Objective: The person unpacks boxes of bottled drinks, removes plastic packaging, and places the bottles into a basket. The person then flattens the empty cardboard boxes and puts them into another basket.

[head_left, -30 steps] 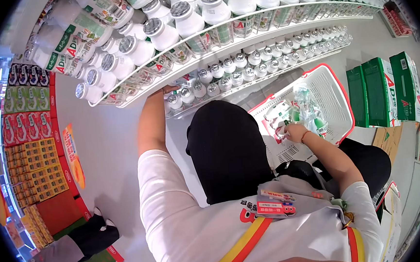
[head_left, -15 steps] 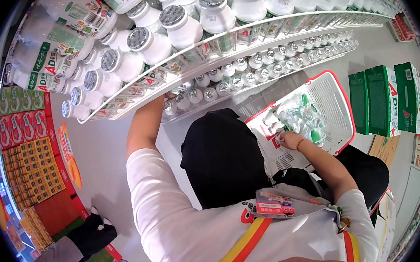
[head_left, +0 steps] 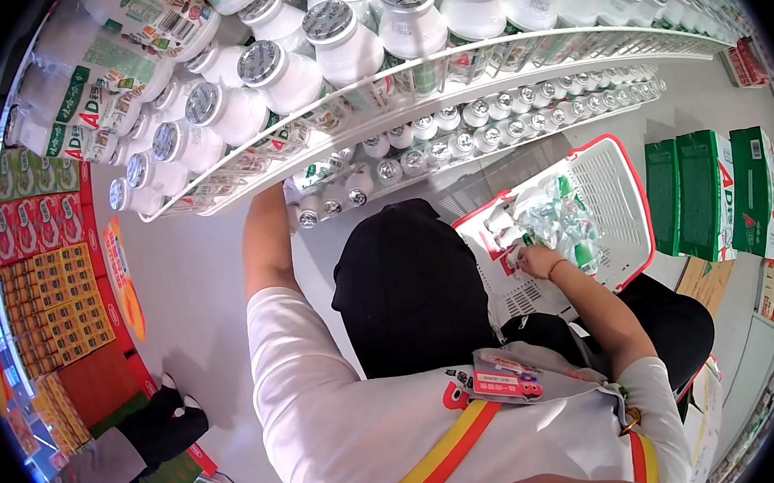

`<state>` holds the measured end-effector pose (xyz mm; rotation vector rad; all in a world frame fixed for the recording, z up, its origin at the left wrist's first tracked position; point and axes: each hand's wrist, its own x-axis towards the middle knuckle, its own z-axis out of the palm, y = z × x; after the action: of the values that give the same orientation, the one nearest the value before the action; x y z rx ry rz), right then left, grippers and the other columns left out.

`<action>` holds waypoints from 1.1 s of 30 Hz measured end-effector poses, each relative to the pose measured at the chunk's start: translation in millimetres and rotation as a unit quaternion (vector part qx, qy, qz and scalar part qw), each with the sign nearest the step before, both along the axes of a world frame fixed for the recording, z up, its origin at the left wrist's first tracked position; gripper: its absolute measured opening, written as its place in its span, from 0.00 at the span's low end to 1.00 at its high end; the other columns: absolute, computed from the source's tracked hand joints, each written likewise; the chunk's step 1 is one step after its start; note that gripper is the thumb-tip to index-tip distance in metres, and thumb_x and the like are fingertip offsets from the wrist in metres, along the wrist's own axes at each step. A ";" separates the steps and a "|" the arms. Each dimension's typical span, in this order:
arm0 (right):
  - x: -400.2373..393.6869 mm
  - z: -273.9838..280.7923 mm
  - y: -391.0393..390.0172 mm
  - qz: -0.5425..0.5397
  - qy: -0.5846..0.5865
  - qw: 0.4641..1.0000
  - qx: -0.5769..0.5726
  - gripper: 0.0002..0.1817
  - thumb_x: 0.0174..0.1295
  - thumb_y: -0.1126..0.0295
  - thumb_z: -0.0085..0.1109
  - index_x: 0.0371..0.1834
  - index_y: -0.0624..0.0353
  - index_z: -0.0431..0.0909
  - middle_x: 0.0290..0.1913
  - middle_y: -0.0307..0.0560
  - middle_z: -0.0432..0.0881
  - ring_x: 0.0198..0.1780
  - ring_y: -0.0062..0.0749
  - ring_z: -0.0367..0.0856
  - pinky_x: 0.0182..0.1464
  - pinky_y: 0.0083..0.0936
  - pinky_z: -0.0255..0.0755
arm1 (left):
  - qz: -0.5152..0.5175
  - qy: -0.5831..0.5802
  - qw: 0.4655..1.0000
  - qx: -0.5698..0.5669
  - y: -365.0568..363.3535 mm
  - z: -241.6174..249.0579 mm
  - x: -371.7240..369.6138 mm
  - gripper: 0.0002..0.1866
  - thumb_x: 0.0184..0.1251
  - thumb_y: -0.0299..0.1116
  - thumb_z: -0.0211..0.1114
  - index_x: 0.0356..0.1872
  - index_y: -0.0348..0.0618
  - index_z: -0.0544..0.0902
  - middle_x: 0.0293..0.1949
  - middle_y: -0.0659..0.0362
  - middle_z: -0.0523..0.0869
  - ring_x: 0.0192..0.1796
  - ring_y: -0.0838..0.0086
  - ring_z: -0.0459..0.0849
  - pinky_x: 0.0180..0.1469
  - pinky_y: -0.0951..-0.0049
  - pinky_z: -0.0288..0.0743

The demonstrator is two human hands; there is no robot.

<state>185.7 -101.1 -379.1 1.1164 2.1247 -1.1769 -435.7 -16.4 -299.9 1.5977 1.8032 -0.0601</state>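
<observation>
My left arm reaches forward under the upper shelf (head_left: 378, 107), and the hand is hidden behind the shelf edge. Near it, small white bottles with silver caps (head_left: 334, 196) stand on the lower shelf; a few at the near end lean. My right hand (head_left: 541, 260) is inside the white basket with a red rim (head_left: 612, 190), its fingers closed around a small white bottle (head_left: 514, 257). Beside that hand lie crumpled clear and green plastic wrap (head_left: 560, 216) and a red and white piece (head_left: 499, 250).
Large white bottles (head_left: 335, 43) fill the upper shelf. Green cartons (head_left: 705, 192) stand right of the basket. At the left are stacked yellow boxes (head_left: 63, 295) and a round orange sign (head_left: 124, 278). Another person (head_left: 106, 463) stands at the lower left.
My left arm has shifted slightly left and nearer. Bottles at the lower shelf's near end have changed position, with a green and white one now showing behind them. My right hand has barely moved.
</observation>
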 end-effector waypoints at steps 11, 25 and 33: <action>0.5 -3.4 1.0 0.007 0.008 1.000 0.016 0.16 0.58 0.60 0.57 0.43 0.61 0.79 0.42 0.58 0.82 0.47 0.51 0.80 0.52 0.39 0.72 | -0.048 0.017 0.998 -0.040 3.9 7.2 5.1 0.35 0.48 0.39 0.72 0.60 0.41 0.73 0.51 0.50 0.83 0.53 0.62 0.81 0.57 0.66 0.72; 83.4 31.0 79.0 -0.308 -0.201 0.876 0.313 0.22 0.59 0.55 0.54 0.53 0.53 0.78 0.53 0.48 0.80 0.55 0.43 0.78 0.54 0.38 0.72 | -0.078 -0.027 0.994 0.071 -18.7 30.4 51.7 0.30 0.52 0.38 0.70 0.59 0.44 0.76 0.50 0.49 0.83 0.52 0.59 0.81 0.58 0.65 0.72; 47.4 -30.6 59.5 -0.234 -0.004 0.959 0.161 0.41 0.48 0.46 0.65 0.60 0.65 0.70 0.55 0.63 0.76 0.54 0.49 0.78 0.56 0.35 0.71 | 0.158 -0.031 0.929 0.334 -72.2 9.4 46.6 0.21 0.70 0.38 0.54 0.56 0.33 0.77 0.52 0.44 0.81 0.54 0.54 0.79 0.59 0.63 0.69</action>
<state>233.1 -41.6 -409.7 1.8451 2.1605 -1.0261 -389.1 -88.6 -290.5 1.6790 2.1349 0.8259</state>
